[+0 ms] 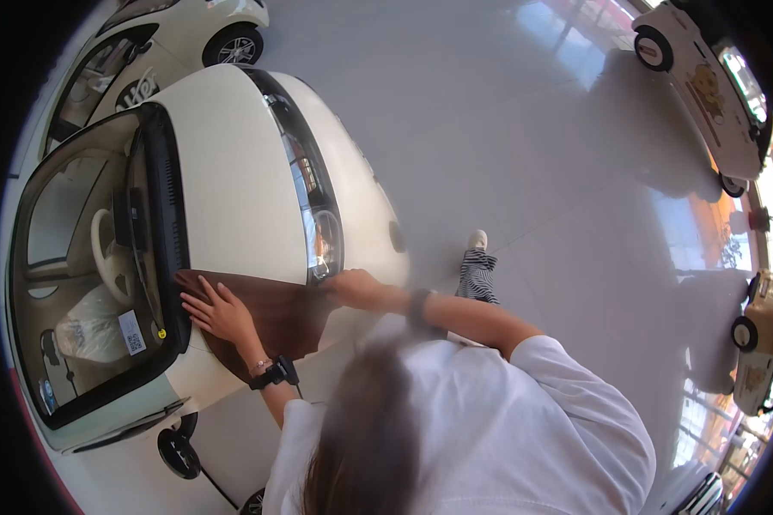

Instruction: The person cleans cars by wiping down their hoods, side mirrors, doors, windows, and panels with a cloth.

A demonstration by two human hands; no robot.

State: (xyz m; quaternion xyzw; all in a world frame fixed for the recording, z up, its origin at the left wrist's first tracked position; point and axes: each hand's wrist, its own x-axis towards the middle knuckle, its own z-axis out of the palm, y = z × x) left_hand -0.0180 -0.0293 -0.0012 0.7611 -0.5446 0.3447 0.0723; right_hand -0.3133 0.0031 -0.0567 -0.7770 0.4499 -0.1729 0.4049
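Observation:
A dark brown sheet point(275, 318) lies over the front corner of a cream car's hood point(228, 189), between the windshield and the headlight. My left hand point(219, 313) rests flat on the sheet's upper left part with its fingers apart. At the sheet's right edge, beside the lower end of the headlight point(324, 245), my right hand point(356, 289) is closed on it. The fingertips of my right hand are partly hidden.
The car's windshield point(86, 266) is at the left, with its side mirror point(179, 453) below. Another car point(180, 34) stands at the top left. More small vehicles point(704, 86) line the right side of the grey floor point(507, 129).

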